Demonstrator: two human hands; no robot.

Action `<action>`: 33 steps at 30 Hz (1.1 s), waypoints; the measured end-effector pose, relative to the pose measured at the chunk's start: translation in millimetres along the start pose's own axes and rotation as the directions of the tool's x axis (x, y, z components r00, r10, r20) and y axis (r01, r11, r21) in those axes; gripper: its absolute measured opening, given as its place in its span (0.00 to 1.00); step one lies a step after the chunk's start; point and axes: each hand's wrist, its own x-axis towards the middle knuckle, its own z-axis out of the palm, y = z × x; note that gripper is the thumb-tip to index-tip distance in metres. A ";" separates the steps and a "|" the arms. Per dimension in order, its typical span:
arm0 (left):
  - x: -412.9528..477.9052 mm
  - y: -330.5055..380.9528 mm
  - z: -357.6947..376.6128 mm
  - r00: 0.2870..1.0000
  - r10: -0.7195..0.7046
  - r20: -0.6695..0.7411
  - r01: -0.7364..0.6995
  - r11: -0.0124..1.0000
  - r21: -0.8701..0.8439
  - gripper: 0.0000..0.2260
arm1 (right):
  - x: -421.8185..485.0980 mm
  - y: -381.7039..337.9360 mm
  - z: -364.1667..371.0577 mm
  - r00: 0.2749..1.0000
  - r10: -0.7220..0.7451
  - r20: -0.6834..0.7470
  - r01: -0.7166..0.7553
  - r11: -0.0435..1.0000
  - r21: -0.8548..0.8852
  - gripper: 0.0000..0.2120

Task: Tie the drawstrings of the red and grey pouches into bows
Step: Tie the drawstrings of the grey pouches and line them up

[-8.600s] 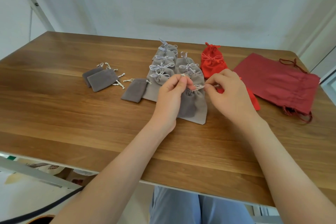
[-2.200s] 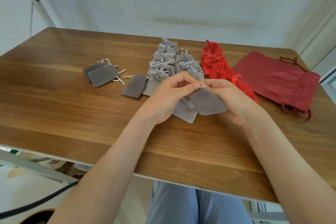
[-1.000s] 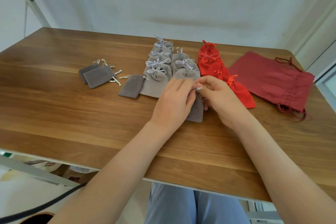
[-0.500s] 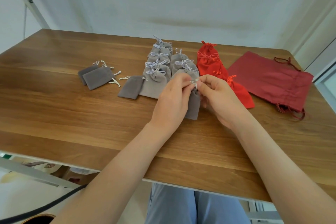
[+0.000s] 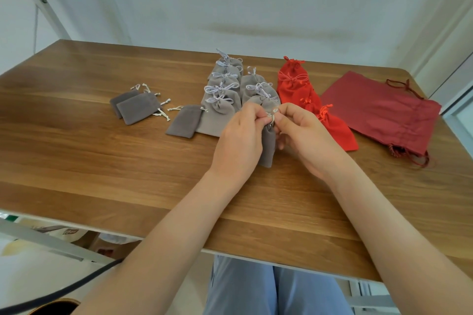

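Left hand [image 5: 239,140] and right hand [image 5: 305,135] both pinch drawstring [image 5: 270,117] of small grey pouch [image 5: 268,146], hanging upright above surface [image 5: 102,161].

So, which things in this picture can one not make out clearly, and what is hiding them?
- Head view: the drawstring of the held grey pouch is mostly covered by the left hand and right hand; whether a bow is formed cannot be told.
- Head view: the rear flat grey pouch lies mostly under the front flat grey pouch.
- Head view: the items under the table are blurred.
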 end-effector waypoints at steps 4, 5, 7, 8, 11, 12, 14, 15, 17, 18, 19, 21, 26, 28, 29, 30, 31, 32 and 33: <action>-0.5 1.3 0.0 0.999 0.036 -0.036 -0.033 0.997 0.072 0.02 | 0.9 -0.5 3.4 0.998 -0.001 -0.056 0.000 1.000 -0.020 0.08; -0.4 1.4 -0.3 0.999 0.019 -0.029 -0.017 0.997 0.080 0.03 | 1.0 -0.9 3.2 0.997 -0.001 -0.071 -0.001 0.999 -0.035 0.07; 0.0 -0.3 -0.7 1.000 -0.003 -0.021 0.005 0.997 0.080 0.07 | 1.2 -1.3 2.2 0.995 0.002 -0.103 -0.010 0.997 -0.080 0.07; 0.0 -0.8 -1.2 1.000 -0.009 -0.029 0.011 0.997 0.070 0.09 | 1.7 -0.5 2.3 0.993 0.003 -0.117 -0.016 0.994 -0.109 0.07; -0.8 2.1 -1.9 0.998 -0.050 -0.048 0.052 0.998 0.040 0.14 | 2.9 2.4 3.7 0.989 -0.006 -0.149 -0.023 0.980 -0.196 0.10; -0.6 3.0 -1.6 0.996 -0.072 -0.053 0.074 0.997 0.033 0.14 | 3.6 3.3 3.8 0.987 -0.013 -0.160 -0.023 0.974 -0.225 0.11; -0.4 4.4 -1.1 0.992 -0.114 -0.060 0.116 0.993 0.028 0.15 | 4.4 4.7 3.3 0.982 -0.013 -0.188 -0.036 0.966 -0.255 0.10; -0.1 4.9 -1.4 0.990 -0.125 -0.061 0.127 0.992 0.027 0.14 | 4.5 4.7 3.2 0.979 -0.010 -0.202 -0.042 0.967 -0.252 0.10; 0.7 5.5 -3.0 0.991 -0.122 -0.046 0.124 0.992 0.033 0.13 | 4.1 3.4 2.2 0.976 -0.017 -0.216 -0.039 0.967 -0.251 0.09; 0.6 5.5 -4.1 0.993 -0.111 -0.025 0.112 0.993 0.037 0.13 | 4.0 2.7 0.9 0.975 -0.026 -0.219 -0.032 0.966 -0.256 0.08; 0.3 5.4 -5.1 0.995 -0.099 0.009 0.099 0.994 0.041 0.12 | 3.7 1.9 -0.5 0.975 -0.032 -0.222 -0.026 0.967 -0.253 0.07; -1.1 5.9 -7.0 0.991 -0.098 0.087 0.094 0.994 0.052 0.09 | 3.2 0.7 -3.2 0.976 -0.019 -0.218 -0.019 0.985 -0.172 0.07; 1.7 11.5 -15.7 0.968 -0.157 0.194 0.155 0.988 0.030 0.04 | -0.3 0.7 -3.2 0.991 -0.016 -0.133 -0.007 0.985 -0.171 0.06; 5.6 13.3 -23.3 0.965 -0.171 0.199 0.168 0.985 0.032 0.08 | 0.0 0.4 -3.7 0.991 -0.028 -0.134 -0.001 0.977 -0.213 0.09; 7.6 12.7 -27.8 0.969 -0.167 0.181 0.159 0.986 0.058 0.10 | -0.2 -0.4 -4.8 0.989 -0.021 -0.145 -0.007 0.982 -0.189 0.09; 9.7 10.5 -33.1 0.976 -0.157 0.149 0.142 0.984 0.109 0.11 | -0.5 -2.3 -5.8 0.988 -0.012 -0.154 -0.013 0.987 -0.160 0.09; 11.7 6.1 -37.6 0.982 -0.149 0.114 0.126 0.974 0.186 0.11 | -1.1 -4.3 -7.3 0.988 0.002 -0.157 -0.025 0.989 -0.144 0.09; 13.8 -0.4 -41.6 0.985 -0.151 0.082 0.122 0.952 0.282 0.11 | -1.3 -6.4 -8.3 0.990 0.020 -0.140 -0.039 0.991 -0.132 0.09; 15.9 -7.7 -45.6 0.982 -0.178 0.061 0.141 0.910 0.390 0.12 | -1.4 -8.0 -8.8 0.993 0.044 -0.106 -0.054 0.993 -0.103 0.08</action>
